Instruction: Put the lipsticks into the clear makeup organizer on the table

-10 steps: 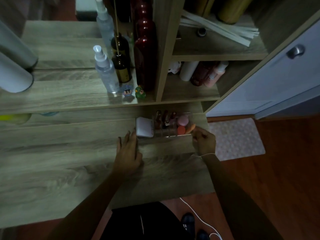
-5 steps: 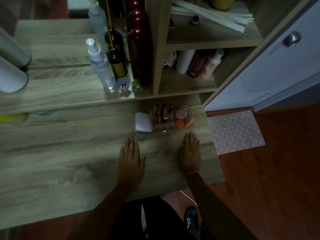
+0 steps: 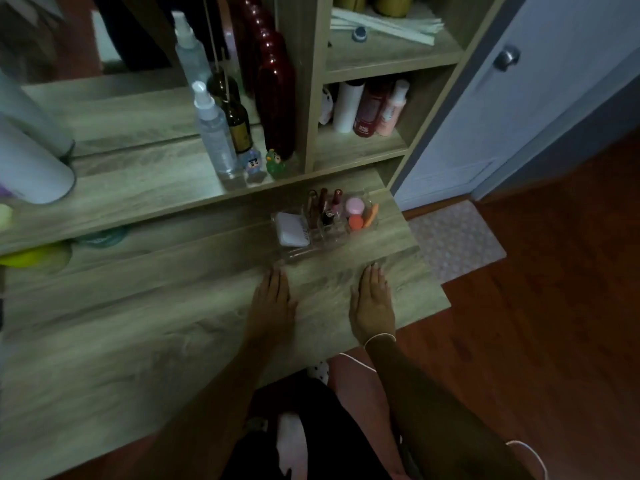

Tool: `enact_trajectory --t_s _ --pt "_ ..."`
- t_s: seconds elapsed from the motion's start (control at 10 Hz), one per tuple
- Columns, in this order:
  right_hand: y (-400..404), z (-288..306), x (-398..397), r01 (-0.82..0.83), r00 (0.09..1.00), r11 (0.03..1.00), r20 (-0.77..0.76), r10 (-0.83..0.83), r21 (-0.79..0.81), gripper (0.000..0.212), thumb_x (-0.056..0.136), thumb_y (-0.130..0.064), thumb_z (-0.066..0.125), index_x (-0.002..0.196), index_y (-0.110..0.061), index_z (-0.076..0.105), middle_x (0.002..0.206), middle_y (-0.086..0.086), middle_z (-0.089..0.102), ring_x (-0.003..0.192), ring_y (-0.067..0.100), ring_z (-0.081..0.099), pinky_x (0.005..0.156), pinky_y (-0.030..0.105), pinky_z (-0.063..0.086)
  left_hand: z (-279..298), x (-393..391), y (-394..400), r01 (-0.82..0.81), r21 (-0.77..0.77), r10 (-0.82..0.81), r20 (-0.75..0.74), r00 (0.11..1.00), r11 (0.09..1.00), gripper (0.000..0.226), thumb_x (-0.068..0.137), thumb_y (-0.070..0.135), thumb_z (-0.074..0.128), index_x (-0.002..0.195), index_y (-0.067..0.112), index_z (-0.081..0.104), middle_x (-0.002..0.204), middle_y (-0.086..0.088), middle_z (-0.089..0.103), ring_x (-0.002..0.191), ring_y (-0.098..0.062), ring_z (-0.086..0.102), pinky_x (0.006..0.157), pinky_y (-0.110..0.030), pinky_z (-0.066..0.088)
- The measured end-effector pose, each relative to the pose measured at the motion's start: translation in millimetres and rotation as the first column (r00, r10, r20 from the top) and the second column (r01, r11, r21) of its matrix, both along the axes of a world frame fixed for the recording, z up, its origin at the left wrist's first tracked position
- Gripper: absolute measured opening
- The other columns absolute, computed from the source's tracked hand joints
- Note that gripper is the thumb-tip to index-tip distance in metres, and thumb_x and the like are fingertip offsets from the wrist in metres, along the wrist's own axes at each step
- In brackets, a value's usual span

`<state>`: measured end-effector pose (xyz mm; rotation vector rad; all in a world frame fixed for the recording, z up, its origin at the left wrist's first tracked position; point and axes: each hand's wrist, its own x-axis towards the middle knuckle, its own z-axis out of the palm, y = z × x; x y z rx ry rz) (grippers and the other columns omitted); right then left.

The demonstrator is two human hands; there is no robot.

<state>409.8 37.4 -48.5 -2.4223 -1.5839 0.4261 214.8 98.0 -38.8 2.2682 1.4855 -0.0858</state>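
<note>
The clear makeup organizer [image 3: 298, 252] stands on the wooden table [image 3: 138, 341] near its right end. Three lipsticks [image 3: 325, 209] stand upright in its middle slots. A white compact [image 3: 292, 229] fills its left part, and pink and orange sponges [image 3: 356, 214] sit on its right. My left hand [image 3: 272, 303] lies flat on the table, palm down, just in front of the organizer's left end. My right hand [image 3: 372, 304] lies flat in front of its right end. Neither hand holds or touches anything but the table.
A raised shelf behind the table carries a spray bottle [image 3: 213, 129], a brown bottle [image 3: 239, 126], a tall red bottle [image 3: 275, 88] and two small figurines [image 3: 265, 164]. Cubbies at right hold more bottles [image 3: 367, 109]. A white door [image 3: 519, 98] and a floor mat [image 3: 453, 237] lie right.
A second ago both hands were at the organizer's ends. They have drawn back toward me and settled flat on the table. The organizer stays in place.
</note>
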Motion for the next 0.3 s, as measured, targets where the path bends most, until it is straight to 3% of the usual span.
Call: enact_trajectory --t_s 0.1,0.2,0.3 --pt "-21.6 12.3 -32.3 0.025 0.999 0.999 -0.020 -0.026 -0.049 0.053 0.102 -0.026 0.031 0.146 0.001 0.019 0.157 0.020 0.017 0.147 0.031 0.013 0.122 0.040 0.009 14.3 -23.4 -9.0 0.126 0.031 -0.127 0.008 0.992 0.992 0.056 0.099 0.028 0.031 0.139 -0.010 0.028 0.148 -0.030 0.026 0.138 -0.040 0.028 0.110 -0.045 0.030" --pt "-44.4 21.3 -62.4 0.053 0.996 0.995 -0.066 -0.058 -0.081 0.051 0.102 -0.026 0.027 0.147 0.000 0.020 0.158 0.019 0.017 0.148 0.027 0.012 0.122 0.037 0.008 23.8 -49.7 -33.0 0.266 0.125 -0.265 -0.025 0.964 0.956 0.064 0.098 0.029 0.015 0.109 -0.014 0.062 0.113 -0.032 0.063 0.101 -0.046 0.063 0.076 -0.052 0.055" --pt "-63.7 33.3 -84.6 0.046 0.991 0.993 -0.123 -0.059 -0.106 0.052 0.103 -0.030 0.023 0.148 -0.004 0.018 0.159 0.015 0.014 0.148 0.025 0.009 0.122 0.037 0.006 29.4 -73.3 -53.1 0.348 0.287 -0.352 -0.040 0.935 0.892 0.072 0.100 0.025 0.005 0.097 -0.009 0.069 0.100 -0.025 0.071 0.088 -0.036 0.070 0.066 -0.041 0.058"
